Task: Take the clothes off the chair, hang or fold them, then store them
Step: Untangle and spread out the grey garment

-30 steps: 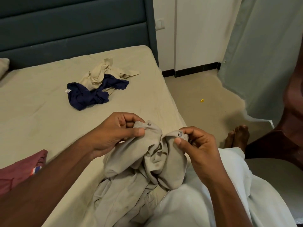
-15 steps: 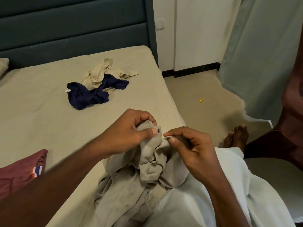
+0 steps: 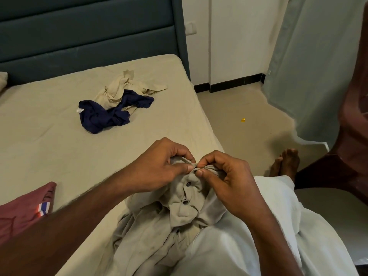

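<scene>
We see the bed (image 3: pixel 49 140) filling the left side, its headboard (image 3: pixel 89 26) behind it against the wall, and two crumpled garments (image 3: pixel 117 102) lying together on it toward the far end, one partly over the other. At the near edge of the bed a shirt (image 3: pixel 175 216) spills onto the person's lap, with the left hand (image 3: pixel 159 166) and right hand (image 3: pixel 225 176) meeting at its top, and another garment (image 3: pixel 22 210) lies at the far left. To the right we find the floor (image 3: pixel 239 136), a curtain (image 3: pixel 318 66) beyond it, and a chair (image 3: pixel 350 146) at the right edge beside the person's foot (image 3: pixel 286 162).
</scene>
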